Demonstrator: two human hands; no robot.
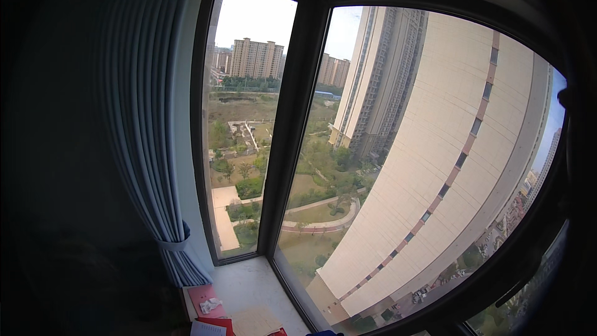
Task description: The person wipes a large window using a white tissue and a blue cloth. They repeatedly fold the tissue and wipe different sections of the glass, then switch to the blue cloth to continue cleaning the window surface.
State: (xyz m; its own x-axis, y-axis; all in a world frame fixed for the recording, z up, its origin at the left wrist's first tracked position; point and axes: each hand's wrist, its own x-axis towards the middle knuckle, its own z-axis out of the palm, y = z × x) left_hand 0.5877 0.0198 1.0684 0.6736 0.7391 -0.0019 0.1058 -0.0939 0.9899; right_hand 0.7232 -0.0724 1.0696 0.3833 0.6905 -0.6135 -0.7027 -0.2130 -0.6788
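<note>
Both of my hands are out of view. Before me is a corner window with a dark frame (294, 121), made of a narrow pane on the left and a wide one on the right. Below it runs a pale windowsill (254, 277). A pink folder or sheet (198, 295) lies on the sill's left part with a crumpled white tissue (210, 305) on it. Nearer are a red booklet or folder (226, 323), a paper with writing (207, 329) and a beige sheet (256, 321).
A blue-grey curtain (144, 116), gathered by a tieback (173, 245), hangs left of the window. A dark blue thing (324, 333) is cut off at the bottom edge. Outside stand tall buildings (447, 149) above lawns and paths. The room's left side is very dark.
</note>
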